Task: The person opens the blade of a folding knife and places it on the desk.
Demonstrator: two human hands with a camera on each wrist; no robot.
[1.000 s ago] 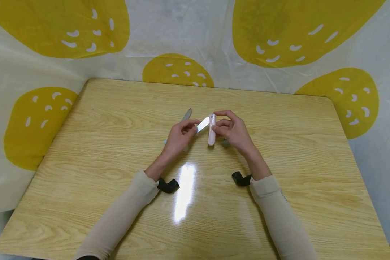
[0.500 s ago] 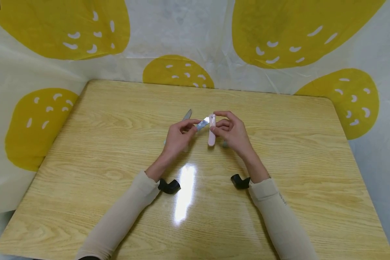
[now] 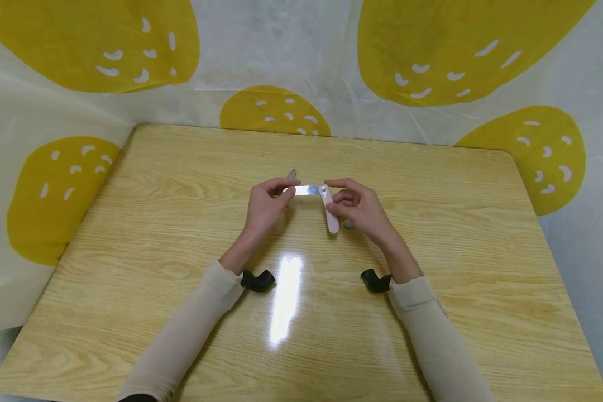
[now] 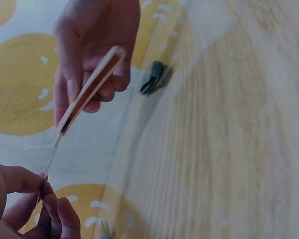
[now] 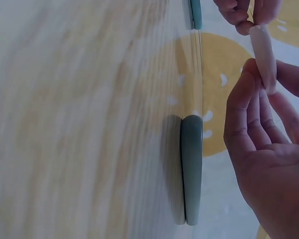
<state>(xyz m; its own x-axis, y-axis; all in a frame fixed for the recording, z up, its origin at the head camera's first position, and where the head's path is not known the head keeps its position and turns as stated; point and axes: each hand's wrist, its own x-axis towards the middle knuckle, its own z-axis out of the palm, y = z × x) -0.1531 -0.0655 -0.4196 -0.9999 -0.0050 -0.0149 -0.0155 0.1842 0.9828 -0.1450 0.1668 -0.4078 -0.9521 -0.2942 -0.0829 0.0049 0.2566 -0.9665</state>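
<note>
A folding knife with a pale pink handle (image 3: 333, 218) and a shiny metal blade (image 3: 307, 190) is held above the table between both hands. My left hand (image 3: 263, 209) pinches the blade between thumb and fingers. Thumb and fingertips of my right hand (image 3: 365, 212) grip the handle near the pivot. The blade stands swung out, roughly square to the handle. In the left wrist view the handle (image 4: 92, 89) shows its slotted edge, reddish brown inside. From the right wrist, the handle's rounded pink end (image 5: 264, 62) faces the camera.
A grey pointed blade (image 3: 292, 174) lies on the table behind my left hand, mostly hidden. A dark green folded piece (image 5: 192, 169) lies beneath my right hand. Black wrist mounts (image 3: 259, 281) jut inward from both cuffs. A patterned curtain (image 3: 276, 44) borders the wooden table (image 3: 181, 167).
My left hand has drawn the blade leftward, widening its angle to the handle. The handle's lower end has tilted to the right. My right hand has barely moved.
</note>
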